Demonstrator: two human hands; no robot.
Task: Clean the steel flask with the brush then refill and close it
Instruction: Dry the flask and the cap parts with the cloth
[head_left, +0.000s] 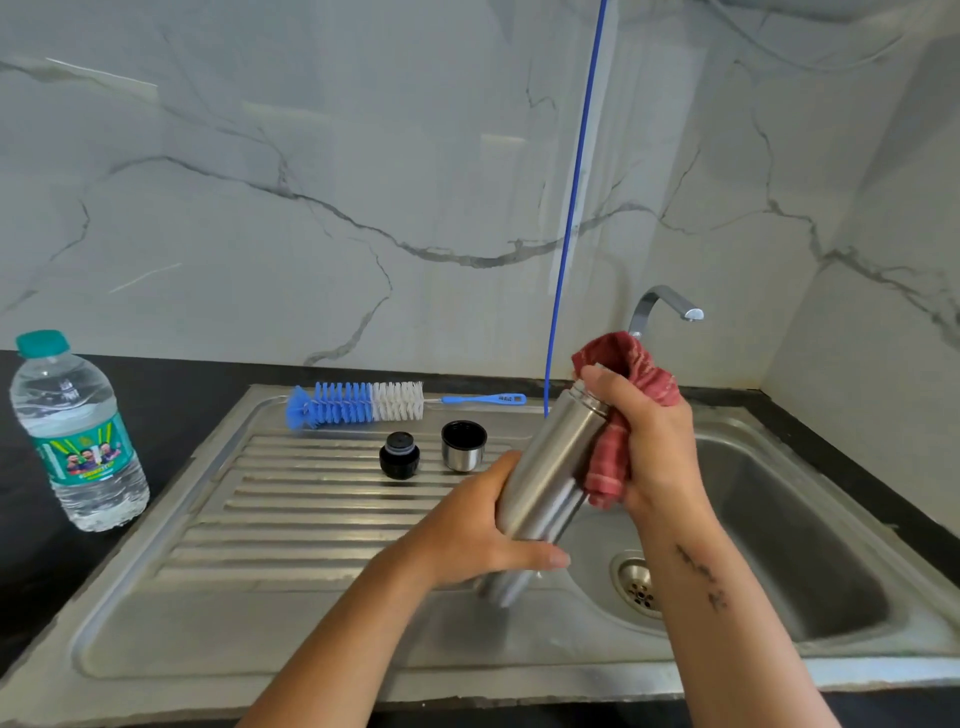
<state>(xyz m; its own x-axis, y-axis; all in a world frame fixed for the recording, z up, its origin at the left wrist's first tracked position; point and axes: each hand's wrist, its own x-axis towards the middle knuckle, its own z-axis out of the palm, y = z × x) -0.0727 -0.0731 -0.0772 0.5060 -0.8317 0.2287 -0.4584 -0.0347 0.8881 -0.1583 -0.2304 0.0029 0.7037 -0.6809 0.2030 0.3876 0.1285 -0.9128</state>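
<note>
The steel flask (545, 467) is tilted over the sink's left edge, with its open mouth up and to the right. My left hand (483, 535) grips its lower body. My right hand (649, 436) presses a red cloth (623, 395) against the flask's upper side and mouth. The blue and white bottle brush (358, 404) lies at the back of the drainboard. The black stopper (399, 455) and the steel cup lid (463, 446) stand on the drainboard.
A plastic water bottle (78, 436) with a teal cap stands on the black counter at left. The steel sink basin (779, 519) with its drain (640, 584) is at right, the tap (670, 306) behind it. A blue cord (576, 208) hangs down the marble wall.
</note>
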